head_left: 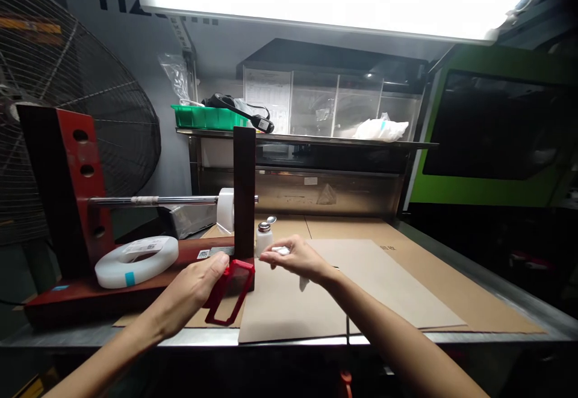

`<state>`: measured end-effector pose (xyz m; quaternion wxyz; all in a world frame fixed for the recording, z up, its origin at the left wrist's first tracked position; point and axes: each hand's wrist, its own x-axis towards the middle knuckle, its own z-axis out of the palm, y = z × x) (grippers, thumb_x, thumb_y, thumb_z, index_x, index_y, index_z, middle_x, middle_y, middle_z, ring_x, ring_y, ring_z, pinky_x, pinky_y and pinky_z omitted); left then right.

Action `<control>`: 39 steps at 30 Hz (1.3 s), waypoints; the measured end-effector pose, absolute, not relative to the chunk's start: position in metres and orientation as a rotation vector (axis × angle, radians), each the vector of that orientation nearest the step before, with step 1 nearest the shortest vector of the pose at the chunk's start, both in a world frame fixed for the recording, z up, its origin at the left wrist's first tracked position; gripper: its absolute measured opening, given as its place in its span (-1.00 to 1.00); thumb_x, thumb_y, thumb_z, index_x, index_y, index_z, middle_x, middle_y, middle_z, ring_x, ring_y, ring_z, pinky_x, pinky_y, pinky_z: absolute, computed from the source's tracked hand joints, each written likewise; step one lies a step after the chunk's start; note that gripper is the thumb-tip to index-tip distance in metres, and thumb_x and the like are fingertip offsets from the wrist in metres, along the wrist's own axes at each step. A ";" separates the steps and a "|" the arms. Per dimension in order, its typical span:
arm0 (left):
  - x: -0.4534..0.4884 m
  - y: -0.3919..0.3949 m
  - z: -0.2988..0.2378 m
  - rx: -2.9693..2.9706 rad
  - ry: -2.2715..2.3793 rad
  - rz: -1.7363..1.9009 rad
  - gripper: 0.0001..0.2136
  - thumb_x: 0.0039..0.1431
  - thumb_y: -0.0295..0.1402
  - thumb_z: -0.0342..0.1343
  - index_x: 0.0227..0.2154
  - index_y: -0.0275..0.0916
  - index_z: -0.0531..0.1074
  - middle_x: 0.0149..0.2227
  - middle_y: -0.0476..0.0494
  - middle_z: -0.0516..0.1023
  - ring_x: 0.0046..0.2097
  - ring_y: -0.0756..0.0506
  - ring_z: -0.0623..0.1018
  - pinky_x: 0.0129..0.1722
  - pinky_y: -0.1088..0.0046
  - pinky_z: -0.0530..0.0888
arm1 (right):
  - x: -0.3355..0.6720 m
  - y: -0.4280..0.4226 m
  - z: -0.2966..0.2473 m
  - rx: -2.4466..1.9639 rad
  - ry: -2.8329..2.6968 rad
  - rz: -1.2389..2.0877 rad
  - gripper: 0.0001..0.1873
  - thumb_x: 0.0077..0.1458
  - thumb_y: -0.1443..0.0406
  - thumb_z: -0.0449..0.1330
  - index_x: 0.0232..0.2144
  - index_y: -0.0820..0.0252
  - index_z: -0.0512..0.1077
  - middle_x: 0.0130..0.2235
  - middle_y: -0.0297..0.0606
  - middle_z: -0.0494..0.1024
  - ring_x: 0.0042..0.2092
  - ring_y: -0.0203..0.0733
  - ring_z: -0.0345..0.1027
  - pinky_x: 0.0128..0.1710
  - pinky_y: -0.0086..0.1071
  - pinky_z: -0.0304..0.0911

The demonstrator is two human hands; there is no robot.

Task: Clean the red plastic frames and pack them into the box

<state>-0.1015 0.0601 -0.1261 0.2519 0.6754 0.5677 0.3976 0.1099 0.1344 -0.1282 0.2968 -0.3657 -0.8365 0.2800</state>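
My left hand point(194, 289) is closed on a red, see-through rectangular plastic frame point(218, 294), holding it tilted over the front edge of the table by its upper left side. My right hand point(295, 258), just to the right of the frame and apart from it, has its fingers closed around a crumpled white cloth or tissue point(304, 282). Part of the cloth shows between the fingers and a corner hangs below the palm. Just behind the right fingertips stands a white bottle point(264, 242) with a metal cap.
On the left, a dark red stand point(246, 187) carries a metal rod point(180, 201) with a white roll point(226, 208). A translucent tape roll point(135, 262) lies on its base. Cardboard point(352, 289) covers the table. A shelf behind holds a green bin point(210, 117) and a white bag point(382, 129).
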 end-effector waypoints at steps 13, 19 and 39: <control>-0.103 0.037 -0.117 2.211 1.752 1.200 -0.69 0.07 0.01 -0.09 -0.38 -0.06 0.40 -0.25 -0.13 0.46 -0.16 -0.27 0.41 -0.15 0.26 0.23 | 0.097 0.102 -0.122 -0.435 -2.162 0.987 -0.82 0.00 0.24 0.26 -0.46 0.27 0.53 -0.50 -0.34 0.47 -0.45 -0.38 0.28 -0.44 -0.52 0.17; -0.119 0.053 -0.126 1.673 1.944 1.121 -0.53 0.05 0.14 -0.19 -0.20 -0.09 0.32 -0.47 -0.08 0.51 -0.43 -0.24 0.50 -0.43 0.27 0.37 | 0.073 0.096 -0.137 -0.384 -2.316 0.112 -0.90 0.06 0.32 0.21 -0.41 0.19 0.54 -0.42 -0.31 0.51 -0.43 -0.36 0.31 -0.47 -0.51 0.10; -0.145 0.089 -0.123 1.833 2.404 1.044 -0.76 0.16 -0.17 -0.32 -0.23 -0.13 0.14 -0.39 -0.22 0.50 -0.22 -0.38 0.54 -0.29 0.22 0.33 | 0.016 0.179 -0.143 -0.769 -1.561 1.349 -0.79 -0.15 0.22 0.25 -0.59 0.23 0.34 -0.69 -0.54 0.18 -0.68 -0.49 -0.11 -0.71 -0.51 -0.16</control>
